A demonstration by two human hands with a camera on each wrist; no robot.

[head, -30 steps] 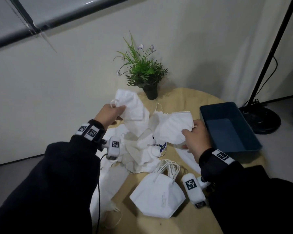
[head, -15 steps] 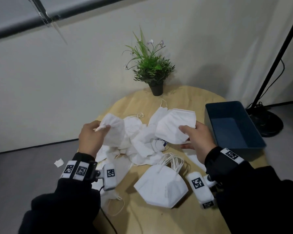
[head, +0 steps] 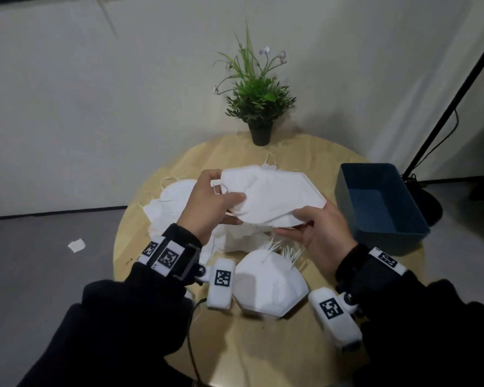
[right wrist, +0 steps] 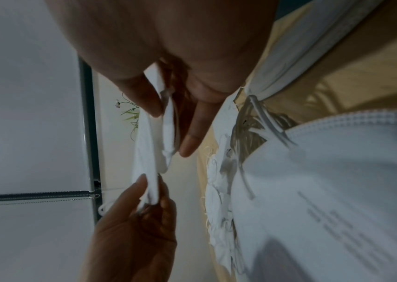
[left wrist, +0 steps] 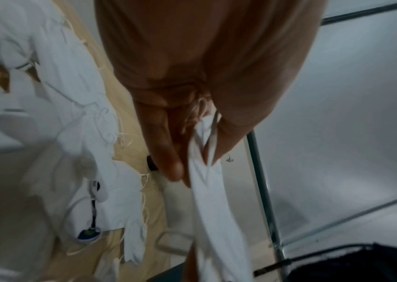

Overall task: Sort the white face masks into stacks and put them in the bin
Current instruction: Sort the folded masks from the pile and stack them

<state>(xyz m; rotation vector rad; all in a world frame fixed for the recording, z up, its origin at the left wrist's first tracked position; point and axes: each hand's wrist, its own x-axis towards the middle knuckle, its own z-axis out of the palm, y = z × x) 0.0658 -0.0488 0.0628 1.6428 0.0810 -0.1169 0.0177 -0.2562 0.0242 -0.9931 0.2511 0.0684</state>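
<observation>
Right now my left hand (head: 207,203) and right hand (head: 319,229) pinch the folded masks (head: 274,195) in curled fingers above the surface (head: 263,347), beside the blue bin (head: 380,203); light and floppy, they're best gripped along their edges.

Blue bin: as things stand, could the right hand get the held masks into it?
Probably yes. The blue bin sits open just right of the right hand, nothing lying between, though both hands hold the masks.
</observation>
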